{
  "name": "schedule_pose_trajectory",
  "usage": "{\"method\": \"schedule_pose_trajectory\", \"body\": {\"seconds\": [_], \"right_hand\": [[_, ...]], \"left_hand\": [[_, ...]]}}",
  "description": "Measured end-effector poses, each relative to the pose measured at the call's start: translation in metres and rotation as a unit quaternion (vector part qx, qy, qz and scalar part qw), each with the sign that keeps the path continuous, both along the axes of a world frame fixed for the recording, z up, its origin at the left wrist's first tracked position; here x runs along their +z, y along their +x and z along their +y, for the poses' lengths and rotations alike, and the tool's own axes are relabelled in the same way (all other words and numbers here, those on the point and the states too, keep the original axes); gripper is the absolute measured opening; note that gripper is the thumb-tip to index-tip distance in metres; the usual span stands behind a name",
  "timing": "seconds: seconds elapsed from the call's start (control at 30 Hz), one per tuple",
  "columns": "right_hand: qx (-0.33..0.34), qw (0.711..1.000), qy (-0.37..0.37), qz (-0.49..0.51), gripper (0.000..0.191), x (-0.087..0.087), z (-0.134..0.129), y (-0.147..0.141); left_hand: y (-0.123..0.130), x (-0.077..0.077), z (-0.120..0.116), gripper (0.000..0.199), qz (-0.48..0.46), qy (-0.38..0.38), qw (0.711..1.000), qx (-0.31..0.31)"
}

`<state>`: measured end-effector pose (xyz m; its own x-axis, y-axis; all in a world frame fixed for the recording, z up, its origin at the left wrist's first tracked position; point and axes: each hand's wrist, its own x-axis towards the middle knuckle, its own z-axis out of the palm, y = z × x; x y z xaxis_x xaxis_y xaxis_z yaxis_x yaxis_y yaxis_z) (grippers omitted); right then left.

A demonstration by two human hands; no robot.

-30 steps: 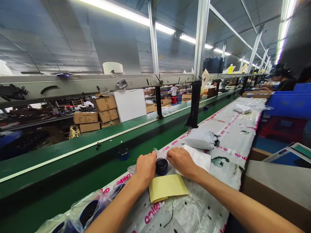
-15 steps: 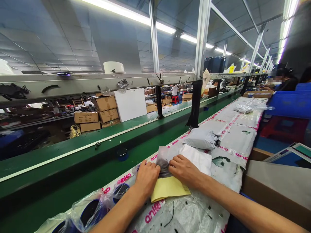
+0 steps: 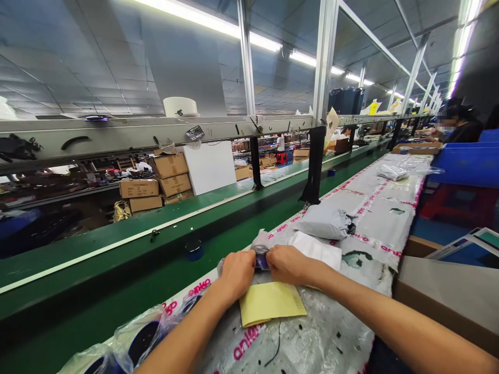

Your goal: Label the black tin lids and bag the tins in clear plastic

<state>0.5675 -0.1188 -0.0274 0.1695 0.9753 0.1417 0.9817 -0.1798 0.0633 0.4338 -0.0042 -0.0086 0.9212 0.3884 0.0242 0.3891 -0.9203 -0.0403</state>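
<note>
Hands number two, left hand (image 3: 240, 270) and right hand (image 3: 286, 263), both curled tight on one clear bag (image 3: 262, 238), near one yellow sheet (image 3: 272, 303) and three bagged round pieces (image 3: 143, 340). Plastic-covered worktop (image 3: 312, 332) flanks a green conveyor (image 3: 230, 236) in a strip-lit workshop. One blue round container (image 3: 261, 258) lies directly between the hands, beyond the sheet, inside the bag.

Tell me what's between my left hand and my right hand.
Between the left hand and the right hand is a small, round, dark blue container with a thin plastic bag around it, as the head view shows.
</note>
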Motion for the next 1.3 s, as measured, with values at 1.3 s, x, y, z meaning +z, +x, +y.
{"method": "schedule_pose_trajectory", "body": {"seconds": [1.3], "right_hand": [[-0.001,0.975,0.179,0.131,0.016,0.039,-0.012,-0.013]], "left_hand": [[-0.01,0.033,0.023,0.017,-0.243,-0.263,0.929,0.087]]}}
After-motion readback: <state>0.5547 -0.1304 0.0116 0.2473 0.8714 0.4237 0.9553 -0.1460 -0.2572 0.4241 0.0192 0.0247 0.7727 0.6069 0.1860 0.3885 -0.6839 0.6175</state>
